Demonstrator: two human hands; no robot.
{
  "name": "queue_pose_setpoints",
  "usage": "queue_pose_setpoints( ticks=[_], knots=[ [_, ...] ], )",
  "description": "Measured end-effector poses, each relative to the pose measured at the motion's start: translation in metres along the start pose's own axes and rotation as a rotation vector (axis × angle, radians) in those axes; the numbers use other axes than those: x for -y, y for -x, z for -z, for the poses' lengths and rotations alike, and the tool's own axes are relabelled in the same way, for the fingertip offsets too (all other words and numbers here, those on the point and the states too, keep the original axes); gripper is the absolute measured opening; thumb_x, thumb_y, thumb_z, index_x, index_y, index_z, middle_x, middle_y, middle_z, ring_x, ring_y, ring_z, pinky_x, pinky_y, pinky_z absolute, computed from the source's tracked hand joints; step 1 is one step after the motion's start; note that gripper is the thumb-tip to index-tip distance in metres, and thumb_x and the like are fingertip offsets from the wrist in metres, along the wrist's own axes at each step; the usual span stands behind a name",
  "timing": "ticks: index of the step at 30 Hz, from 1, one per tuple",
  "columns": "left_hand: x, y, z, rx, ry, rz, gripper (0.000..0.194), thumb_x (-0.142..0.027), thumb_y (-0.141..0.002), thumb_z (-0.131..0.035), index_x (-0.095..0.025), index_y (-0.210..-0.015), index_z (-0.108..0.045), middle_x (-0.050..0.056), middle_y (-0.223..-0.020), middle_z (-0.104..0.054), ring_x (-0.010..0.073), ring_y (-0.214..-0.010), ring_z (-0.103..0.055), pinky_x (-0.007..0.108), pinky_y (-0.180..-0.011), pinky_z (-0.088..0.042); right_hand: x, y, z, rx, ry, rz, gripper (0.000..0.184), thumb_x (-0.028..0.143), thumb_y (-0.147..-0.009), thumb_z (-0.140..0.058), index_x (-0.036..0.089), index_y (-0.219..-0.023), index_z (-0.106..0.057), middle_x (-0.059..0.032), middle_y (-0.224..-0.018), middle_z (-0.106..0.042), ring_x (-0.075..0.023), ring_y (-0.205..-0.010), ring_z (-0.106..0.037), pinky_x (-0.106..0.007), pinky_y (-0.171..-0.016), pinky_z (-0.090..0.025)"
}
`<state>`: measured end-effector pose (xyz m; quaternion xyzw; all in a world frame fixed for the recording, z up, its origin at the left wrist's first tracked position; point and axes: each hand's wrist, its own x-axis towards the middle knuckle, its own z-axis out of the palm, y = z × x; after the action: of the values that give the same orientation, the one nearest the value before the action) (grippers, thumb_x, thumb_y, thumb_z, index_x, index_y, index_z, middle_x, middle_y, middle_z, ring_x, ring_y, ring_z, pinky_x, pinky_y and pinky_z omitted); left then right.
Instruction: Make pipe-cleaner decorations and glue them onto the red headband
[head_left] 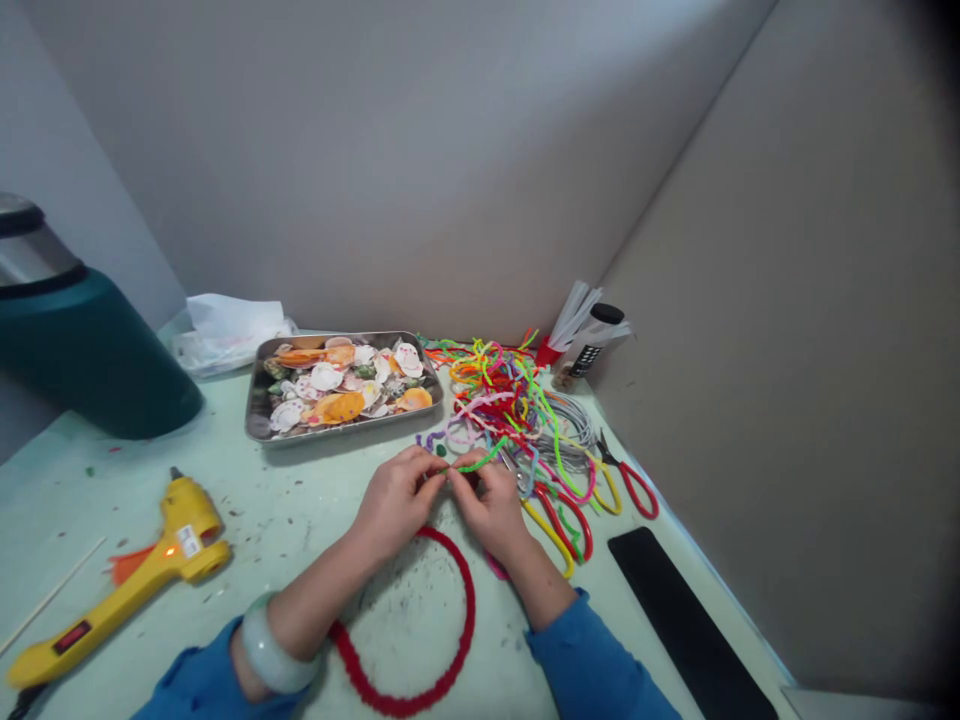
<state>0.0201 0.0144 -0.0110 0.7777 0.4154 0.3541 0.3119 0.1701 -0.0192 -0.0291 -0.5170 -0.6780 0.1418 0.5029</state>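
Note:
My left hand point(396, 500) and my right hand point(489, 505) meet at the middle of the table, both pinching a thin green pipe cleaner point(474, 464) that sticks out to the upper right between the fingertips. Beneath my wrists lies a red fuzzy ring point(450, 655) flat on the pale green table point(300, 500). Just behind my hands is a tangled heap of coloured pipe cleaners point(504, 395). A pale bangle point(270, 650) sits on my left wrist.
A metal tray of shells point(259, 405) stands behind my left hand. A yellow glue gun point(135, 580) lies at the left, a dark green container point(82, 340) behind it. Red-handled scissors point(630, 480), yellow-and-red handled tools point(562, 525), grey wire point(574, 425) and a black strip point(675, 610) lie at the right.

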Motion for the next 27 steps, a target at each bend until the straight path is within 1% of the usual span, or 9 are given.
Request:
queue_pose_setpoints(
  ticks=[3,6,10,13,18,20,23,25,27],
  knots=[
    [0.000,0.001,0.000,0.023,-0.019,-0.010,0.017,-0.020,-0.081,-0.050,-0.019,-0.074,-0.065,0.003,-0.075,-0.060,0.0155,-0.070,-0.055,0.025,-0.066,-0.039,0.000,0.000,0.000,0.005,-0.060,-0.052,0.006,0.022,-0.084,-0.055,0.019,-0.083,-0.060,-0.0028,-0.077,-0.061,-0.0151,-0.070,-0.057,-0.027,-0.064,-0.045],
    [0.000,-0.001,-0.001,0.031,0.034,0.033,0.017,-0.023,-0.079,-0.053,-0.018,-0.066,-0.061,0.002,-0.068,-0.058,0.0148,-0.065,-0.053,0.025,-0.062,-0.037,-0.001,-0.001,0.000,-0.034,-0.188,-0.146,0.008,0.026,-0.084,-0.055,0.020,-0.079,-0.057,0.0002,-0.070,-0.056,-0.0128,-0.062,-0.052,-0.025,-0.059,-0.043],
    [0.001,-0.002,-0.005,0.033,0.290,0.243,0.019,-0.033,-0.075,-0.059,-0.018,-0.064,-0.058,-0.003,-0.052,-0.051,0.0112,-0.048,-0.044,0.022,-0.049,-0.032,-0.001,-0.003,-0.001,-0.059,-0.389,-0.271,0.012,0.030,-0.084,-0.056,0.020,-0.077,-0.054,0.0038,-0.060,-0.049,-0.0108,-0.053,-0.046,-0.023,-0.051,-0.040],
    [0.000,-0.003,-0.007,0.052,0.535,0.396,0.024,-0.039,-0.071,-0.062,-0.018,-0.064,-0.054,-0.007,-0.041,-0.045,0.0080,-0.038,-0.034,0.020,-0.042,-0.025,0.000,-0.003,-0.002,-0.076,-0.427,-0.306,0.013,0.031,-0.084,-0.055,0.020,-0.077,-0.053,0.0050,-0.057,-0.046,-0.0105,-0.051,-0.046,-0.022,-0.050,-0.039],
    [-0.003,-0.002,-0.004,0.035,0.792,0.476,0.029,-0.041,-0.070,-0.066,-0.017,-0.066,-0.052,-0.007,-0.039,-0.046,0.0060,-0.036,-0.034,0.018,-0.040,-0.025,0.003,0.000,-0.003,-0.066,-0.343,-0.253,0.014,0.031,-0.086,-0.053,0.020,-0.077,-0.053,0.0044,-0.059,-0.048,-0.0109,-0.053,-0.046,-0.023,-0.052,-0.039],
    [-0.003,-0.002,-0.004,0.041,0.887,0.491,0.028,-0.040,-0.071,-0.066,-0.016,-0.067,-0.052,-0.006,-0.041,-0.047,0.0056,-0.036,-0.034,0.018,-0.040,-0.026,0.006,0.001,-0.003,-0.054,-0.253,-0.191,0.013,0.029,-0.086,-0.053,0.020,-0.077,-0.054,0.0028,-0.063,-0.051,-0.0119,-0.057,-0.049,-0.024,-0.056,-0.041],
    [-0.001,-0.001,-0.006,0.050,1.017,0.519,0.028,-0.039,-0.071,-0.067,-0.015,-0.066,-0.053,-0.006,-0.042,-0.048,0.0051,-0.036,-0.035,0.018,-0.040,-0.025,0.012,0.001,-0.002,-0.024,-0.112,-0.051,0.011,0.024,-0.085,-0.052,0.019,-0.076,-0.055,-0.0002,-0.069,-0.054,-0.0138,-0.065,-0.052,-0.026,-0.062,-0.042],
    [0.000,0.000,-0.007,0.065,1.072,0.545,0.029,-0.039,-0.070,-0.068,-0.015,-0.065,-0.052,-0.006,-0.042,-0.047,0.0050,-0.036,-0.035,0.018,-0.040,-0.025,0.014,0.000,-0.002,-0.014,-0.064,0.027,0.011,0.021,-0.085,-0.052,0.019,-0.075,-0.055,-0.0010,-0.069,-0.055,-0.0142,-0.066,-0.052,-0.027,-0.062,-0.042],
    [0.000,0.000,-0.007,0.093,1.090,0.565,0.030,-0.040,-0.070,-0.068,-0.015,-0.064,-0.053,-0.006,-0.042,-0.046,0.0051,-0.036,-0.035,0.018,-0.040,-0.026,0.015,0.000,-0.002,-0.011,-0.048,0.057,0.011,0.020,-0.085,-0.051,0.019,-0.074,-0.055,-0.0010,-0.069,-0.055,-0.0141,-0.065,-0.052,-0.026,-0.061,-0.041]
  ],
)
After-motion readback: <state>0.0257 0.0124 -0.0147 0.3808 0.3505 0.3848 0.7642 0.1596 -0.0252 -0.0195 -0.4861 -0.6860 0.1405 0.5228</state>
